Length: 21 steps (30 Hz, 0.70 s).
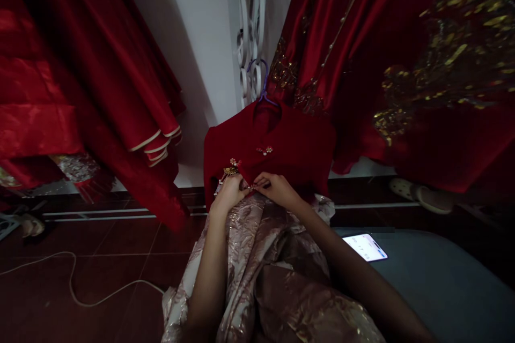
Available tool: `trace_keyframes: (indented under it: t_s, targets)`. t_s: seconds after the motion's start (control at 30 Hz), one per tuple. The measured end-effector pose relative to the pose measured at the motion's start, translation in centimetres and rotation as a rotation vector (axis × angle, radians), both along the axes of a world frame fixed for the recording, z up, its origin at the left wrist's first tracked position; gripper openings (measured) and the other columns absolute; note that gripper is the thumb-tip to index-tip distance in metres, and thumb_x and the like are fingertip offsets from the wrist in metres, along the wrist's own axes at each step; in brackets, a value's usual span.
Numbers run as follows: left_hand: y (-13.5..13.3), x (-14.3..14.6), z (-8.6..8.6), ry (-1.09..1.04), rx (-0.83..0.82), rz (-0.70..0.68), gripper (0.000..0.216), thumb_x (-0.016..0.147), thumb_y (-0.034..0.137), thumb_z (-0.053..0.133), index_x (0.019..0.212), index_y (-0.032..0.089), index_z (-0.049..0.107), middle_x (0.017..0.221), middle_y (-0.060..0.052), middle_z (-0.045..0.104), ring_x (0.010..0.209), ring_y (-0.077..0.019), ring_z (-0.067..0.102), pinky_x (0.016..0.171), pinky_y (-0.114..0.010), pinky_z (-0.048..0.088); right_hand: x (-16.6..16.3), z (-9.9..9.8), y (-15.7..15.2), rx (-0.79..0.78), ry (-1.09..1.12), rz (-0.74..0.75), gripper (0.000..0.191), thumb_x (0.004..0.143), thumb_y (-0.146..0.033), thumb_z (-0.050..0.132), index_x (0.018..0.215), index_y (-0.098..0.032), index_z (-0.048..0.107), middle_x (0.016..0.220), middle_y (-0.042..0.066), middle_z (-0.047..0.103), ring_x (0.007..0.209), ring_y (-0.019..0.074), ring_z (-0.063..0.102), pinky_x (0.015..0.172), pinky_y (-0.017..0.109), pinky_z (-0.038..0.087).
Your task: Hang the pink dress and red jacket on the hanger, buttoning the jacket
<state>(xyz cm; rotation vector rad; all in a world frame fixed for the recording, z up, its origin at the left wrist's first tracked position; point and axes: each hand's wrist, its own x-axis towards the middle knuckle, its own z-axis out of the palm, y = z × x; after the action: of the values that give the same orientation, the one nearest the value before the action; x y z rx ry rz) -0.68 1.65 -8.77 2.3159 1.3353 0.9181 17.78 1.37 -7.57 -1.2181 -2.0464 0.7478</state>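
Note:
A short red jacket hangs on a purple hanger in front of me, with pearl-and-gold button clasps on its front. My left hand and my right hand meet at the jacket's lower front edge. Both have their fingers pinched together on a small clasp there, beside a gold ornament. A pale pink and gold brocade skirt spreads out below my forearms.
Long red garments hang at the left and, with gold embroidery, at the right. A lit phone lies on a grey-blue cushion. A white cable trails across the dark red floor. Slippers sit at the right.

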Motion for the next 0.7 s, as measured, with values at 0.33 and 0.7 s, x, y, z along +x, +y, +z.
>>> trace_keyframes:
  t_s: [0.33,0.7]
  targets:
    - [0.09,0.07,0.27,-0.02,0.011,-0.004,0.008,0.072,0.018,0.066,0.076,0.015,0.06,0.078,-0.003,0.062,0.07,-0.0117,0.056,0.065,-0.022,0.041,-0.01,-1.05,0.63,0.013,0.076,0.008,0.012,0.073,-0.017,0.062,0.084,-0.018,0.062,0.082,0.002,0.07,0.075,0.0133,0.066,0.072,0.025,0.053]
    - [-0.06,-0.12,0.16,-0.048,-0.091,0.041,0.01,0.073,0.023,0.064,0.07,0.015,0.06,0.072,-0.003,0.066,0.065,-0.0118,0.06,0.063,-0.023,0.043,-0.57,-1.09,0.23,0.018,0.038,-0.033,0.01,0.073,-0.016,0.059,0.083,-0.018,0.06,0.077,0.002,0.068,0.071,0.013,0.064,0.067,0.024,0.051]
